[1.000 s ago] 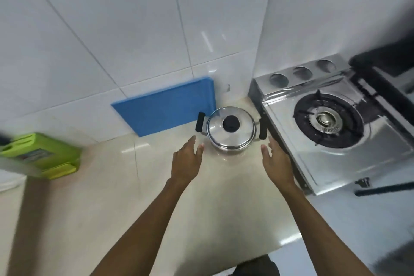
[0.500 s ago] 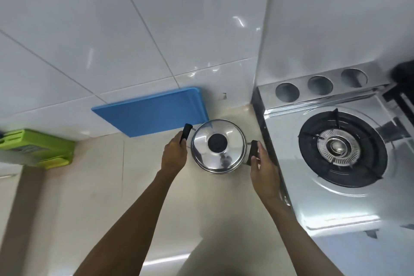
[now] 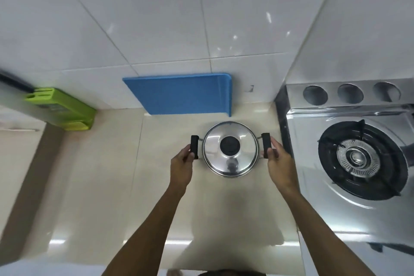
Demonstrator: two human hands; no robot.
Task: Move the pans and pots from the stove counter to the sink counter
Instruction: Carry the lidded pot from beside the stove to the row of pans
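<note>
A small steel pot [image 3: 230, 163] with a shiny lid and a black knob is on or just above the beige counter [image 3: 112, 186], left of the stove; I cannot tell which. Two black side handles stick out from it. My left hand [image 3: 182, 166] grips the left handle. My right hand [image 3: 279, 163] grips the right handle. Both arms reach in from the bottom of the view.
A steel gas stove [image 3: 349, 163] with a black burner stands right of the pot. A blue cutting board [image 3: 179, 94] leans on the white tiled wall behind it. A green knife block [image 3: 62, 107] lies at the far left. The counter's front edge is near me.
My open hands came forward to the pot and closed on its two side handles. The view has shifted so the pot sits nearer the centre.
</note>
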